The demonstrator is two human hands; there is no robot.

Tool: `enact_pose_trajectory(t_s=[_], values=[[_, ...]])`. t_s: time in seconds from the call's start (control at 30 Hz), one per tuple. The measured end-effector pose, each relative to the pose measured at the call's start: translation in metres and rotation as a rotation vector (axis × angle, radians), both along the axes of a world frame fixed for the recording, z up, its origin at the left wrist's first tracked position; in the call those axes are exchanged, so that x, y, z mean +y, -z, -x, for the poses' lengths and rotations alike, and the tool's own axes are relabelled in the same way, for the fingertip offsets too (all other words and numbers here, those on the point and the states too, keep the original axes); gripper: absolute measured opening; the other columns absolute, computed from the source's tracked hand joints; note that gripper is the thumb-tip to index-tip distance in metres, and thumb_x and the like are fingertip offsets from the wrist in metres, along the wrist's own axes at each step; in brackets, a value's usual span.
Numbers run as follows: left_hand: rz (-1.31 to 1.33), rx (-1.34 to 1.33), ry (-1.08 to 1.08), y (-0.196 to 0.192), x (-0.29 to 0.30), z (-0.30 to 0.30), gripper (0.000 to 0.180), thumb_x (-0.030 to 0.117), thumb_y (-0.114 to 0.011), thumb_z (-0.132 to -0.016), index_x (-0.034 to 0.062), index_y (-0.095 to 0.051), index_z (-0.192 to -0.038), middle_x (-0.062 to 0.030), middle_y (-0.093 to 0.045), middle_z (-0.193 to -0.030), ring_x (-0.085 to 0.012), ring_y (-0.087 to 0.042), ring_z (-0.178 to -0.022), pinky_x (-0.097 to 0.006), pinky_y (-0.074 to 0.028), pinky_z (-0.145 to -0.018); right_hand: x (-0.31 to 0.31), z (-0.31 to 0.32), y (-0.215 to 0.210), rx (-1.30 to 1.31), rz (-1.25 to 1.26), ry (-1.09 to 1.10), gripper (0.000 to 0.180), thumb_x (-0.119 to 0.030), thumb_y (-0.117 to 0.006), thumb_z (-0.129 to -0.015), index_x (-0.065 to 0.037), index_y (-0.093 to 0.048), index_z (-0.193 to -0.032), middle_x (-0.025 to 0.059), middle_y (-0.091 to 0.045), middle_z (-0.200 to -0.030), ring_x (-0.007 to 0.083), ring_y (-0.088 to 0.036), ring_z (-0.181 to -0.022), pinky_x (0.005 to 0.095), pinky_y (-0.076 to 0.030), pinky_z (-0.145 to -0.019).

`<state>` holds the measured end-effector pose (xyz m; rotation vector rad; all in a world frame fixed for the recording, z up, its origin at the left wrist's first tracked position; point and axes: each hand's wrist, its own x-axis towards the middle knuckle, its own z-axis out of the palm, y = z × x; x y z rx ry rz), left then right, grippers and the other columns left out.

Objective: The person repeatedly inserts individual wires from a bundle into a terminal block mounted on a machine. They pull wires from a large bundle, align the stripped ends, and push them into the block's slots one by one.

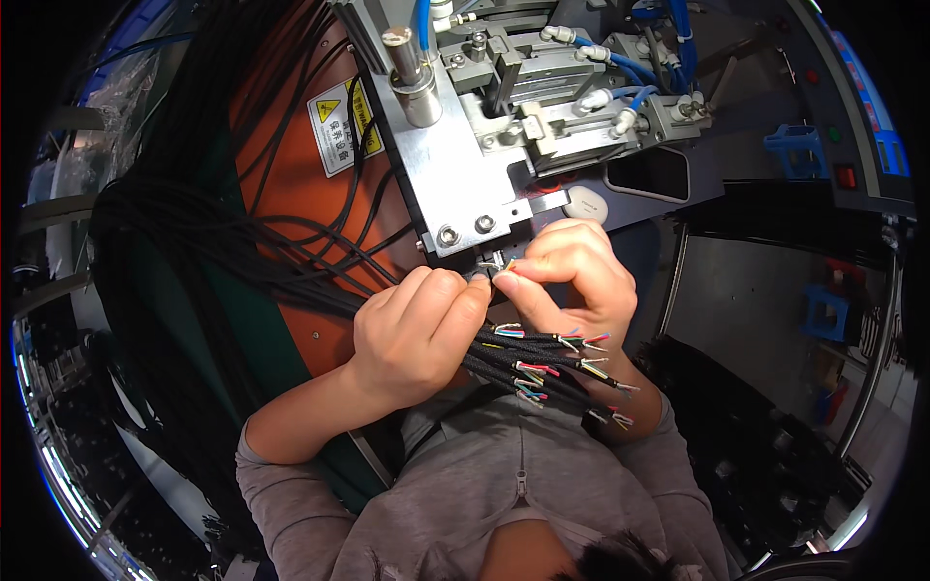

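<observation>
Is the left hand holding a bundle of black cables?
Yes, the left hand grips a bundle of black cables whose stripped coloured wire ends stick out below the right hand.

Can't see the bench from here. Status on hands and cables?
Left hand grips bundle of black cables, stripped ends fanned. Right hand pinches one wire end at the metal fixture. Nothing between hands and fixture.

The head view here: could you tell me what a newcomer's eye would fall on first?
Probably the two hands at the centre: the left hand and right hand pinch a wire end under the metal machine head. Below them, a bundle of black cables fans out with stripped, coloured wire tips. Behind, on the left, an orange panel is crossed by more black cables.
</observation>
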<state>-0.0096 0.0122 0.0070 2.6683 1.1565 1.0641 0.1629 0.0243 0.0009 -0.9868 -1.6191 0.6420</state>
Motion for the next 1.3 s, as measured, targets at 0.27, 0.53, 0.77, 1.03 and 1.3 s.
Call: enact_pose_trajectory(t_s=[0.27,0.53,0.77,1.03,1.3], values=[[-0.038,0.034,0.005,0.005,0.001,-0.003,0.027,0.005,-0.065,-0.070,0.0001,-0.066,-0.096,-0.0015,-0.054,-0.075,-0.0111,-0.051,-0.059,-0.022,-0.038,-0.043,0.007,-0.028,-0.004,-0.086,0.451,-0.301,0.013,-0.008,-0.069,-0.079,-0.001,-0.057,-0.081,0.0078,-0.055,-0.078,0.0202,-0.052,-0.076,0.0315,-0.041,-0.071],[-0.031,0.186,-0.012,0.002,-0.007,-0.005,0.039,0.005,-0.069,-0.064,0.0076,-0.070,-0.103,0.0005,-0.054,-0.073,-0.0100,-0.048,-0.056,-0.023,-0.038,-0.043,0.004,-0.033,0.021,0.081,0.463,-0.253,0.007,-0.003,-0.070,-0.079,0.002,-0.065,-0.081,0.0096,-0.064,-0.081,0.0150,-0.060,-0.074,0.0280,-0.047,-0.067],[0.056,0.339,-0.079,0.001,-0.006,-0.009,0.033,0.012,-0.061,-0.069,0.0060,-0.068,-0.101,0.0011,-0.045,-0.073,-0.0103,-0.048,-0.064,-0.020,-0.039,-0.043,0.008,-0.014,0.026,-0.245,0.201,-0.035,0.006,-0.002,-0.067,-0.074,0.000,-0.062,-0.073,0.0091,-0.059,-0.071,0.0260,-0.056,-0.066,0.0344,-0.045,-0.059],[0.127,0.310,-0.132,-0.001,-0.011,-0.014,0.037,0.005,-0.065,-0.069,0.0078,-0.069,-0.106,-0.0010,-0.038,-0.070,-0.0116,-0.045,-0.058,-0.025,-0.038,-0.044,0.006,-0.010,0.034,-0.228,0.062,-0.004,0.009,0.000,-0.066,-0.069,-0.002,-0.057,-0.068,0.0085,-0.053,-0.065,0.0249,-0.051,-0.063,0.0351,-0.043,-0.058],[-0.002,0.176,-0.078,0.010,-0.004,-0.005,0.026,0.009,-0.064,-0.067,0.0032,-0.068,-0.093,0.0003,-0.048,-0.070,-0.0113,-0.051,-0.061,-0.021,-0.039,-0.044,0.000,-0.001,0.047,-0.019,0.373,0.058,0.004,0.001,-0.060,-0.073,-0.001,-0.057,-0.073,0.0064,-0.053,-0.065,0.0177,-0.049,-0.060,0.0286,-0.039,-0.056]])
